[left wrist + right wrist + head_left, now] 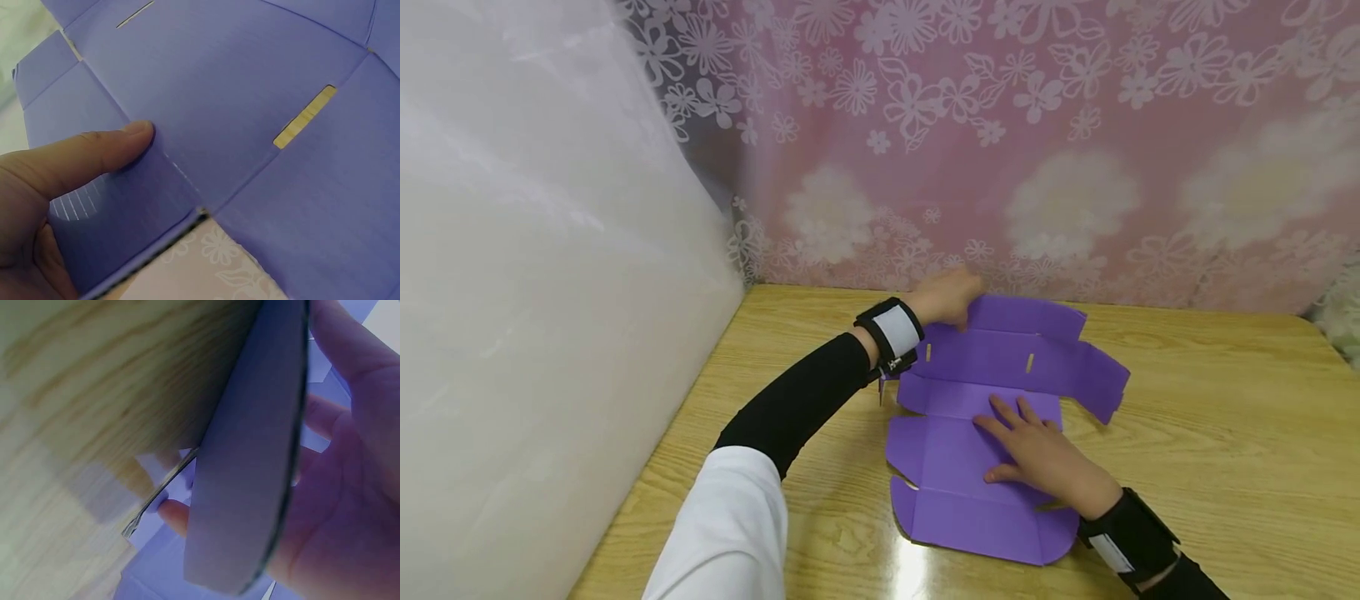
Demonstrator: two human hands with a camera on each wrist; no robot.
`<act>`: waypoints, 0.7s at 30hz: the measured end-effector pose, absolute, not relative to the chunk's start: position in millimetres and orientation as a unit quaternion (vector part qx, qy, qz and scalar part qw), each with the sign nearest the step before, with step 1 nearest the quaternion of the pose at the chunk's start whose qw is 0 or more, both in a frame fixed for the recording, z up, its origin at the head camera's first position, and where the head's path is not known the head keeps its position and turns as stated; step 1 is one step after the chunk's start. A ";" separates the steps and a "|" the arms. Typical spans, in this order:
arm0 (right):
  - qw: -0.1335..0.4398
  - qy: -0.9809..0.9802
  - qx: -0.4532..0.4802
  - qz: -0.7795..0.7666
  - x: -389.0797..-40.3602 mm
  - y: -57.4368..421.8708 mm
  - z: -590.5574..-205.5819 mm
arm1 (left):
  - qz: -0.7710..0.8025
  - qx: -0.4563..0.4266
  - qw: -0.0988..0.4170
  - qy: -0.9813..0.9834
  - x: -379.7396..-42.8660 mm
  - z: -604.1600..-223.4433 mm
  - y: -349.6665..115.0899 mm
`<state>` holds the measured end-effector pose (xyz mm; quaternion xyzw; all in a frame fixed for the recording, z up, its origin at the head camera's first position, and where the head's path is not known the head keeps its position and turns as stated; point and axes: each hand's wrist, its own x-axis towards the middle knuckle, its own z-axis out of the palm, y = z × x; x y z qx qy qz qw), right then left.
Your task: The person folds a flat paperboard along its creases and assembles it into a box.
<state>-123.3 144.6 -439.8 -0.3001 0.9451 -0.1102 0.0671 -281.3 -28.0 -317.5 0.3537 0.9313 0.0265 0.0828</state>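
A purple cardboard box blank (970,450), creased and slotted, lies unfolded on the table, its far panels tilted up. My left hand (946,297) grips the far flap near its left corner. In the left wrist view the thumb (119,147) lies along the inner face of that flap and the other fingers are mostly hidden behind it. My right hand (1037,454) rests with spread fingers on the middle panel, toward its right side. In the right wrist view a side flap (250,456) stands up beside the palm and hides part of the fingers.
The wood-grain table (1225,467) extends on both sides of the cardboard. Behind it hangs a pink flowered curtain (962,167), close to the table's far edge. A white sheet (550,250) slopes along the left edge.
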 end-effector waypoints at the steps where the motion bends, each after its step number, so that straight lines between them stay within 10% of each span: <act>1: 0.067 0.945 -0.299 -0.112 -123.4 144.9 -440.1 | 0.027 0.354 0.082 0.931 -281.2 -318.8 -28.1; 21: 0.067 0.947 -0.290 -0.120 -126.1 145.1 -442.9 | 0.054 0.371 0.098 0.922 -279.1 -325.7 -31.9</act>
